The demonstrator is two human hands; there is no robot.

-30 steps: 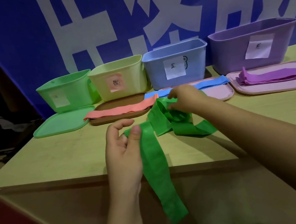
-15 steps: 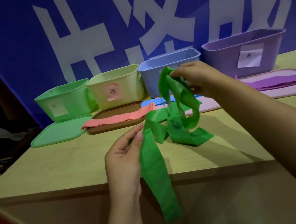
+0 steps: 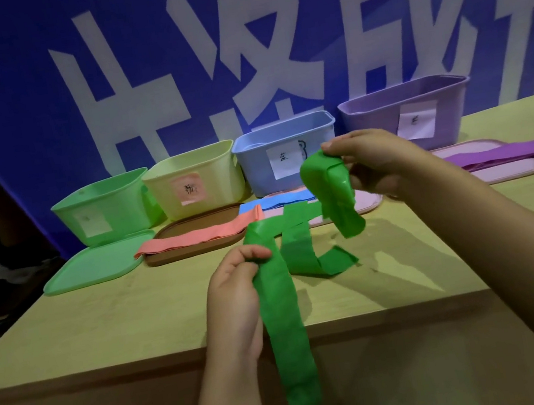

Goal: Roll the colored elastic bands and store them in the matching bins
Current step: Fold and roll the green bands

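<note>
On the table (image 3: 104,330) we see four bins (image 3: 407,119) in a row. Our right hand (image 3: 374,162) grips the green band (image 3: 281,304) raised above the table; our left hand (image 3: 237,293) pinches its hanging length near the edge.

The purple band (image 3: 507,150) ran out of view at the picture's right edge. The writing on the green bin (image 3: 103,206) label was too faint to read. The right hand (image 3: 380,161) hid part of the pink lid (image 3: 368,202), and the green band (image 3: 280,301) covered the left hand (image 3: 234,297) fingertips.
</note>
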